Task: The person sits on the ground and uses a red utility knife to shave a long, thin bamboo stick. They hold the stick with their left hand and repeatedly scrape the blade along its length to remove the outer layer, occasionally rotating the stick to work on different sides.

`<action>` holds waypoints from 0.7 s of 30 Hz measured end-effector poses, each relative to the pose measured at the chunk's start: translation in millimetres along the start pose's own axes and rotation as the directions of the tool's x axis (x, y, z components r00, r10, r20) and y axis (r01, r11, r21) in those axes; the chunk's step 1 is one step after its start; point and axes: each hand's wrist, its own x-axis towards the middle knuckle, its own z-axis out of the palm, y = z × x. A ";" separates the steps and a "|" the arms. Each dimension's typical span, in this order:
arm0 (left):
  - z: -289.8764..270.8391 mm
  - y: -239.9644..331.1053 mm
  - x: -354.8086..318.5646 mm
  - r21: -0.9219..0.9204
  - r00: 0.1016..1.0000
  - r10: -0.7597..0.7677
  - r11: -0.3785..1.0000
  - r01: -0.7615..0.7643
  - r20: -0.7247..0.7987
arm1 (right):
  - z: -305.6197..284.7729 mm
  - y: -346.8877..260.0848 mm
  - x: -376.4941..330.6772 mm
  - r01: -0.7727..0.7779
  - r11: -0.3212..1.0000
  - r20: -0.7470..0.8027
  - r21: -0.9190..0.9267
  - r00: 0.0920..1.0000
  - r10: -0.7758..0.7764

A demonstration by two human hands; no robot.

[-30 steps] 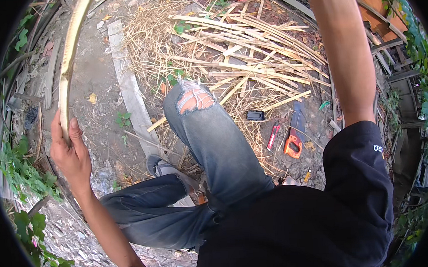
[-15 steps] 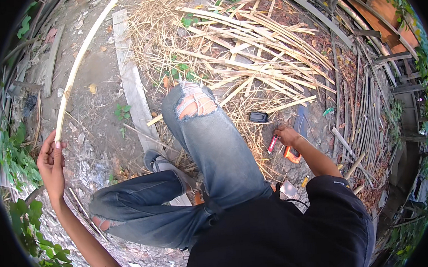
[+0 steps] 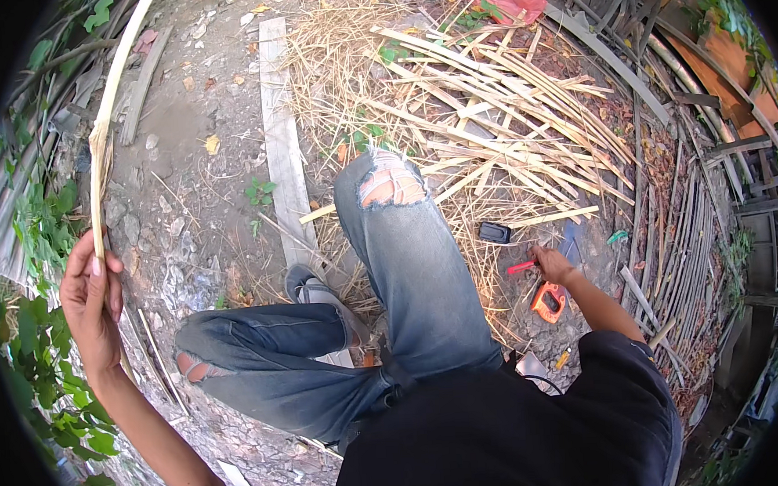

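Ripped, faded-blue denim jeans (image 3: 417, 268) are seen closest, and the 2 hands are held wide apart on either side! By the left hand (image 3: 91, 298), a long, pale, slender wooden strip (image 3: 100, 144) is clasped, its upper part running out past the top edge. By the right hand (image 3: 553, 262), low over the ground, a slim red utility knife (image 3: 521, 267) is gripped at 1 end. Just beside it, an orange-handled saw (image 3: 538, 304) is laid flat; past that, a small black rectangular tray (image 3: 495, 232). Farther out, a loose heap of flat, pale wooden slats (image 3: 497, 118) is spread over dry yellow straw (image 3: 323, 79).
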 end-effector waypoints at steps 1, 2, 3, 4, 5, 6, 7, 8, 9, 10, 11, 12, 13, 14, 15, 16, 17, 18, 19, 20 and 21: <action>-3.0 2.6 -7.8 -0.007 1.000 0.006 1.000 -0.006 -0.008 | -6.6 -1.6 -3.3 -0.030 0.997 -0.086 0.067 0.996 0.036; -4.5 4.6 -15.8 -0.018 1.000 0.013 1.000 -0.013 -0.018 | -14.8 -6.2 -6.0 0.008 0.999 -0.236 0.031 0.972 0.000; -6.5 5.5 -23.9 -0.023 0.999 0.020 1.000 -0.021 -0.031 | -27.3 -19.6 -2.9 -0.047 0.998 -0.236 0.048 0.970 0.057; -8.6 3.6 -32.9 -0.048 0.999 0.035 0.998 -0.037 -0.041 | -45.8 -42.1 5.0 -0.096 0.993 -0.235 0.065 0.966 0.109; -9.5 2.0 -39.5 -0.074 0.999 0.031 0.997 -0.033 -0.038 | -57.6 -60.1 12.0 -0.151 0.985 -0.234 0.083 0.958 0.166; -8.3 -0.8 -42.5 -0.108 0.999 0.033 0.993 -0.036 -0.027 | -51.9 -63.5 23.5 -0.144 0.983 -0.274 0.111 0.947 0.169; -4.8 -4.6 -40.5 -0.144 0.999 0.036 0.989 -0.037 -0.012 | -38.8 -65.7 37.7 -0.139 0.980 -0.312 0.141 0.933 0.177; 0.0 -6.7 -42.2 -0.146 0.999 0.033 0.989 -0.037 -0.031 | -24.5 -74.1 54.5 -0.061 0.995 -0.437 0.078 0.895 0.089; 4.6 -4.6 -44.4 -0.141 0.999 0.034 0.989 -0.039 -0.041 | -13.5 -82.9 73.5 0.020 1.000 -0.549 0.001 0.836 -0.017; 9.6 -3.2 -45.5 -0.138 0.998 0.034 0.990 -0.040 -0.052 | -6.2 -89.6 89.6 -0.028 0.999 -0.434 0.023 0.900 0.035; 13.2 -1.0 -47.0 -0.132 0.997 0.035 0.990 -0.044 -0.068 | -1.6 -93.7 103.8 -0.074 0.997 -0.313 0.037 0.946 0.082; 14.1 1.2 -48.0 -0.128 0.997 0.044 0.990 -0.053 -0.068 | 2.7 -98.6 109.0 -0.054 0.999 -0.343 0.003 0.938 0.051; 17.8 6.7 -50.6 -0.127 0.997 0.025 0.991 -0.034 -0.069 | 3.8 -97.3 106.1 -0.087 0.995 -0.388 0.040 0.917 0.096; 13.3 14.0 -60.2 -0.114 0.997 0.009 0.993 -0.017 -0.074 | 1.4 -102.5 106.8 -0.093 0.992 -0.428 0.084 0.896 0.120; 10.2 18.2 -67.9 -0.106 0.997 -0.008 0.994 0.000 -0.075 | -2.6 -105.5 102.7 -0.102 0.986 -0.465 0.128 0.872 0.151; 10.9 21.0 -75.7 -0.107 0.996 -0.028 0.994 0.019 -0.086 | -4.8 -104.4 91.6 -0.112 0.979 -0.537 0.169 0.823 0.186; 8.9 24.3 -86.0 -0.127 0.997 -0.047 0.991 0.038 -0.069 | -8.5 -107.0 78.0 -0.108 0.971 -0.599 0.212 0.771 0.217; 7.9 25.2 -97.6 -0.158 0.997 -0.062 0.986 0.053 -0.051 | -18.4 -115.4 57.1 -0.184 0.934 -0.515 0.307 0.793 0.326; 10.4 21.4 -103.0 -0.200 0.997 -0.071 0.978 0.066 -0.019 | -22.6 -116.1 30.8 -0.197 0.945 -0.552 0.261 0.772 0.314; 15.0 20.4 -108.0 -0.244 0.997 -0.082 0.966 0.081 0.008 | -9.0 -104.3 9.6 -0.230 0.923 -0.500 0.310 0.786 0.364; 18.3 16.7 -116.7 -0.284 0.995 -0.096 0.954 0.100 0.026 | -1.2 -100.4 -10.3 -0.311 0.911 -0.396 0.270 0.827 0.399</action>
